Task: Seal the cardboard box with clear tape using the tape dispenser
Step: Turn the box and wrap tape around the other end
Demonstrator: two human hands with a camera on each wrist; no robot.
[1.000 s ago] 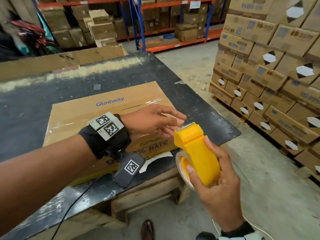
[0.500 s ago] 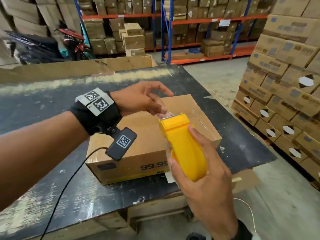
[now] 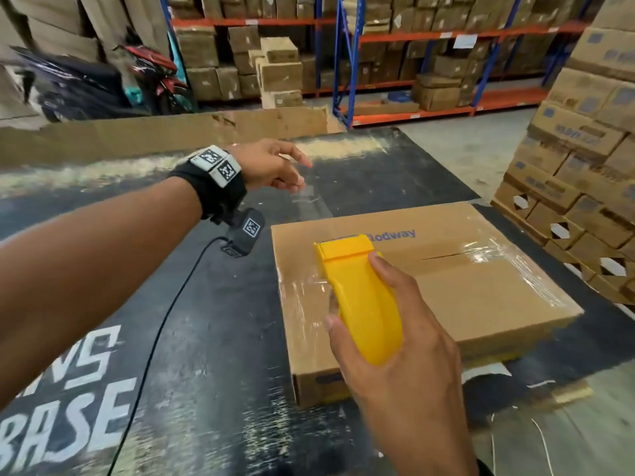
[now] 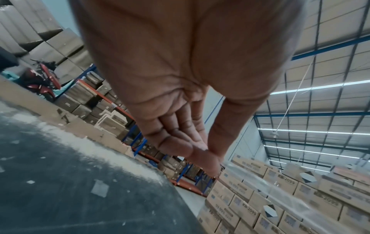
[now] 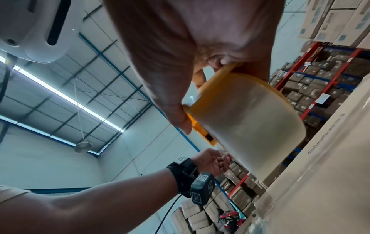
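A flat cardboard box printed "Glodway" lies on the black table, with clear tape over both ends of its top seam. My right hand grips the yellow tape dispenser just above the box's left end. In the right wrist view the hand wraps the dispenser and its clear roll. My left hand is raised beyond the box's far-left corner and pinches the free end of the tape. In the left wrist view thumb and fingers meet on the tape strip.
A long cardboard sheet stands along the table's far edge. A stack of boxes rises on the right, close to the table. Shelving with boxes and a parked scooter are behind. The wrist camera cable hangs over the table.
My left hand has drawn up and away from the dispenser's mouth, pulling out a length of tape. The dispenser now sits over the box's left end.
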